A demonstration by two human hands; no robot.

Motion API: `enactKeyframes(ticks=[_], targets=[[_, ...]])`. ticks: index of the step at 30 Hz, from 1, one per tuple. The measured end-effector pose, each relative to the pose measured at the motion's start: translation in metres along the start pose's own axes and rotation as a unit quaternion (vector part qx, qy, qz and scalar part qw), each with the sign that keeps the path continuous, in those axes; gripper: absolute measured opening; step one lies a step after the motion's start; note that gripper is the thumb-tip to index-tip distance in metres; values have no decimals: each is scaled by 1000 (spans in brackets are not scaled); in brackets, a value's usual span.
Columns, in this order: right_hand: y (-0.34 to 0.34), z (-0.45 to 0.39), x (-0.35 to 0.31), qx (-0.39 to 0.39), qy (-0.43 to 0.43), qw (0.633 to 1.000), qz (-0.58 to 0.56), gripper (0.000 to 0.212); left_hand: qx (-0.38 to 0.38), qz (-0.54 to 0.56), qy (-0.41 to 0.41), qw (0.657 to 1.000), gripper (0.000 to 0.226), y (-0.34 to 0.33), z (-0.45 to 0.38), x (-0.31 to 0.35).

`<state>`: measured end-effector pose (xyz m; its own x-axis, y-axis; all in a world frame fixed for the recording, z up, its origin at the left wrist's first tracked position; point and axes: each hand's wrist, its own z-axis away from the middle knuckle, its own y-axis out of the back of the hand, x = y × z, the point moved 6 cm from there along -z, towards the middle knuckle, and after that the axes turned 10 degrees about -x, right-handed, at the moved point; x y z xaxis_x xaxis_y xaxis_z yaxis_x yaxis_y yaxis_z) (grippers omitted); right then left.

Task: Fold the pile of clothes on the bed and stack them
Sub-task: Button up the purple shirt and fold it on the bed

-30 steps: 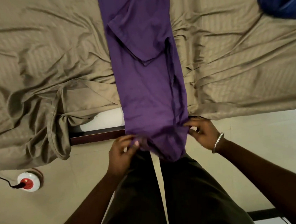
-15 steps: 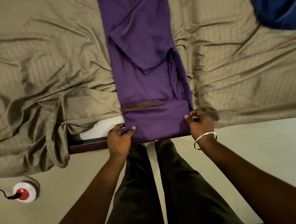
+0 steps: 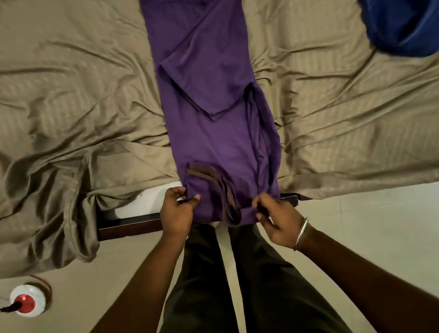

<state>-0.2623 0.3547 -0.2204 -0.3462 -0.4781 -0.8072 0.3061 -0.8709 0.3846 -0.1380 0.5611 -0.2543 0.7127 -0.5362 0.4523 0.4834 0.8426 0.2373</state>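
Both hands (image 3: pixel 176 213) (image 3: pixel 277 223) pinch purple garment (image 3: pixel 218 130); blue cloth (image 3: pixel 405 15) well apart.

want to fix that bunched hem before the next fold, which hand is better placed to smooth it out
Right, probably. The right hand already pinches the purple garment beside the bunched brown-edged hem. The left hand grips the flatter left corner, well placed to anchor it.

The folded-up hem of the purple garment (image 3: pixel 218 130) is now bunched and pulled toward the bed edge (image 3: pixel 129 224) by both hands.
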Motion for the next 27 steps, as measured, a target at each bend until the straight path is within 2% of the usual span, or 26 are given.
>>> enactKeyframes(ticks=[2, 4, 5, 8, 9, 10, 11, 13, 14, 15, 16, 17, 19, 22, 24, 26, 27], targets=[[2, 4, 1, 42, -33, 998, -36, 44, 51, -82, -53, 994, 46, 6, 4, 16], [-2, 5, -4, 21, 0, 999, 35, 37, 107, -197, -199, 954, 49, 5, 17, 46], [-6, 6, -7, 3, 21, 996, 81, 34, 107, -236, -276, 925, 48, -6, 26, 65], [-13, 15, -7, -16, 47, 988, 147, 35, -2, -365, -410, 836, 50, -70, 41, 114], [-16, 17, -8, -22, 53, 987, 149, 39, -64, -439, -428, 787, 57, -99, 42, 124], [-18, 19, -9, -29, 58, 987, 147, 43, -127, -526, -437, 718, 64, -128, 41, 128], [-19, 21, -12, -36, 61, 986, 149, 45, -179, -610, -445, 630, 69, -153, 37, 126], [-20, 23, -15, -47, 68, 984, 155, 45, -228, -727, -455, 461, 70, -182, 24, 121], [-20, 24, -15, -48, 69, 985, 153, 43, -237, -757, -456, 404, 67, -187, 16, 118], [-19, 25, -15, -47, 70, 985, 149, 42, -245, -771, -456, 371, 62, -185, 9, 116], [-18, 27, -13, -42, 72, 985, 149, 41, -251, -775, -452, 363, 58, -179, 3, 114], [-17, 29, -12, -37, 73, 986, 147, 40, -250, -776, -443, 373, 58, -167, -3, 111], [-16, 32, -10, -21, 73, 987, 140, 42, -239, -781, -425, 390, 67, -139, -18, 99], [-13, 34, -9, 9, 66, 989, 130, 43, -236, -789, -423, 378, 79, -110, -29, 77], [-9, 32, -8, 36, 57, 992, 110, 41, -244, -780, -425, 389, 80, -108, -31, 69], [1, 29, -6, 96, 32, 993, 67, 39, -263, -754, -424, 427, 75, -115, -32, 70], [8, 26, -4, 142, 4, 989, 24, 37, -292, -716, -420, 476, 70, -117, -31, 75]])
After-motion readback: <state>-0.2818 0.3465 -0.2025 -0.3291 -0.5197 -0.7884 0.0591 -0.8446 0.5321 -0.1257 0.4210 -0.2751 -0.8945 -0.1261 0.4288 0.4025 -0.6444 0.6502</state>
